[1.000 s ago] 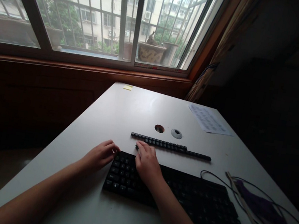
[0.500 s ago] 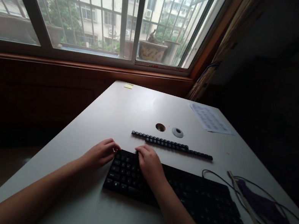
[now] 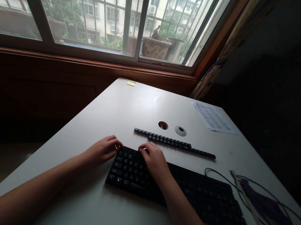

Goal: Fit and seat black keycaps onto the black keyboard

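Observation:
A black keyboard (image 3: 134,171) lies on the white table, its right part dark and partly covered by my right forearm. My left hand (image 3: 105,149) is at its upper left corner, thumb and fingertips pinched together there; what they hold, if anything, is too small to tell. Over the keyboard's top edge is my right hand (image 3: 154,157), fingers bent and pressed together at a small dark thing I cannot make out. Just behind the keyboard, loose black keycaps (image 3: 168,141) stand in rows side by side.
Behind the keycaps are a round hole (image 3: 163,125) and a grey ring cover (image 3: 180,131). Printed paper (image 3: 215,118) lies at the back right, a yellow note (image 3: 131,83) at the back left. At right are a cable, a thin stick (image 3: 248,203) and purple cloth (image 3: 268,205).
The view has shifted slightly. My right hand's fingertips have moved a little at the keyboard's top edge; my left hand remains at the corner.

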The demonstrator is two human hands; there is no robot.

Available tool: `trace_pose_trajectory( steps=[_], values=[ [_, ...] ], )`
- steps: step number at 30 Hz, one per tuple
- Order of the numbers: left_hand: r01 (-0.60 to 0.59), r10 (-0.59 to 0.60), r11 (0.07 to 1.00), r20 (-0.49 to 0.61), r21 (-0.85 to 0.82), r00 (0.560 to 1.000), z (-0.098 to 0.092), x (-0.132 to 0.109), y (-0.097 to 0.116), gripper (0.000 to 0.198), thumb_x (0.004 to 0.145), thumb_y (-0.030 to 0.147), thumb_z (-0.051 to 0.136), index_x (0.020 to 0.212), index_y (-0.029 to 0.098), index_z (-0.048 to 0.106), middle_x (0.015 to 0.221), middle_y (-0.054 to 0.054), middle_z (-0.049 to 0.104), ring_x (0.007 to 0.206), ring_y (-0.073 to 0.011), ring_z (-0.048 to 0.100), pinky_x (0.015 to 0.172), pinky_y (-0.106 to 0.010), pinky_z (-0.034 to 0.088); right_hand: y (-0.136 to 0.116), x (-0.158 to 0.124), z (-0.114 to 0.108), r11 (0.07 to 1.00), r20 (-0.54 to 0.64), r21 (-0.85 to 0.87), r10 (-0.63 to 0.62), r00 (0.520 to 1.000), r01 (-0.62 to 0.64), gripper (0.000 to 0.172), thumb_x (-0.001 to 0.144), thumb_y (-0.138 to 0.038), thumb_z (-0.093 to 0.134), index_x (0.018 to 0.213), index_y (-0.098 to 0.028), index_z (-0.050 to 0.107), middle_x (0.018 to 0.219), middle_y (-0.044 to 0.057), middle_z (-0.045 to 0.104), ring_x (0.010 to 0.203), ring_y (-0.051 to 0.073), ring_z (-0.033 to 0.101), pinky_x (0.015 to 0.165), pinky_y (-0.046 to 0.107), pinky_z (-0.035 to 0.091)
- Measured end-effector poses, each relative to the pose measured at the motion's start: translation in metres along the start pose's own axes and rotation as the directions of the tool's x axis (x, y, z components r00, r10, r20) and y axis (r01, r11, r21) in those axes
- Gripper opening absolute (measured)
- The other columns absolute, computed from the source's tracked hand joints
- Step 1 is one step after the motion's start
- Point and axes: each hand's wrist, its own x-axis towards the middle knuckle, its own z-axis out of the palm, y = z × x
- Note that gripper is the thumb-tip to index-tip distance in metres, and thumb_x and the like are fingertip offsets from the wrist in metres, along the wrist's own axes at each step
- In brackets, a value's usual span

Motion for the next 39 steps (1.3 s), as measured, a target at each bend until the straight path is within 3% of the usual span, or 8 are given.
trace_pose_trajectory(
  steps=[11, 16, 19, 22, 25, 39],
  values=[
    [0.002, -0.002, 1.000, -0.003, -0.001, 1.000, -0.001, 0.000, 0.002, 0.019, 0.096, 0.021, 0.052, 0.110, 0.020, 0.064, 0.102, -0.006, 0.059, 0.088, -0.0178, 0.061, 0.080, -0.031, 0.051, 0.004, 0.001, 0.004, 0.998, 0.019, 0.040, 0.042, 0.999, -0.042, 0.018, 0.090, -0.016, 0.054, 0.101, -0.021, 0.068, 0.103, 0.006, 0.067, 0.098, 0.020, 0.063, 0.091, 0.034, 0.048],
    [-0.020, 0.020, 1.000, 0.000, 0.010, 1.000, -0.001, 0.000, -0.001, 0.019, 0.096, 0.020, 0.052, 0.110, 0.020, 0.064, 0.103, -0.006, 0.059, 0.090, -0.0177, 0.061, 0.081, -0.031, 0.051, 0.005, 0.000, 0.000, 0.982, 0.000, 0.181, 0.045, 0.999, -0.045, 0.020, 0.091, -0.017, 0.053, 0.105, -0.019, 0.066, 0.107, 0.007, 0.067, 0.102, 0.019, 0.064, 0.092, 0.034, 0.049],
    [-0.021, 0.020, 1.000, 0.011, 0.015, 1.000, -0.001, 0.000, -0.002, 0.019, 0.095, 0.020, 0.052, 0.111, 0.020, 0.064, 0.102, -0.006, 0.059, 0.089, -0.0176, 0.061, 0.081, -0.031, 0.051, 0.000, -0.005, -0.011, 0.971, 0.053, 0.238, 0.003, 0.999, -0.015, 0.019, 0.090, -0.018, 0.055, 0.105, -0.021, 0.067, 0.110, 0.006, 0.069, 0.104, 0.020, 0.063, 0.092, 0.035, 0.048],
    [-0.022, 0.022, 1.000, 0.008, 0.016, 1.000, -0.001, 0.000, -0.002, 0.018, 0.096, 0.020, 0.052, 0.110, 0.020, 0.063, 0.102, -0.006, 0.059, 0.090, -0.0177, 0.061, 0.081, -0.031, 0.050, -0.007, -0.012, -0.020, 0.980, 0.127, 0.195, -0.057, 0.990, 0.031, 0.018, 0.089, -0.019, 0.059, 0.102, -0.024, 0.070, 0.108, 0.004, 0.071, 0.109, 0.022, 0.060, 0.100, 0.039, 0.043],
    [-0.024, 0.024, 1.000, 0.002, 0.011, 1.000, -0.001, 0.000, -0.001, 0.017, 0.096, 0.021, 0.052, 0.109, 0.020, 0.063, 0.102, -0.006, 0.059, 0.088, -0.0174, 0.060, 0.081, -0.031, 0.050, -0.015, -0.017, -0.020, 0.985, 0.154, 0.175, -0.031, 0.988, 0.003, 0.016, 0.087, -0.018, 0.063, 0.100, -0.023, 0.071, 0.105, 0.004, 0.071, 0.110, 0.023, 0.058, 0.099, 0.039, 0.044],
    [-0.040, 0.040, 0.999, 0.014, 0.010, 0.999, -0.001, -0.001, -0.002, 0.019, 0.096, 0.020, 0.052, 0.112, 0.020, 0.063, 0.103, -0.006, 0.059, 0.089, -0.0170, 0.061, 0.082, -0.030, 0.050, -0.024, -0.016, -0.016, 0.984, 0.116, 0.169, 0.037, 0.993, -0.057, 0.013, 0.086, -0.019, 0.067, 0.096, -0.023, 0.074, 0.101, 0.003, 0.074, 0.108, 0.023, 0.059, 0.097, 0.037, 0.043]
  ],
)
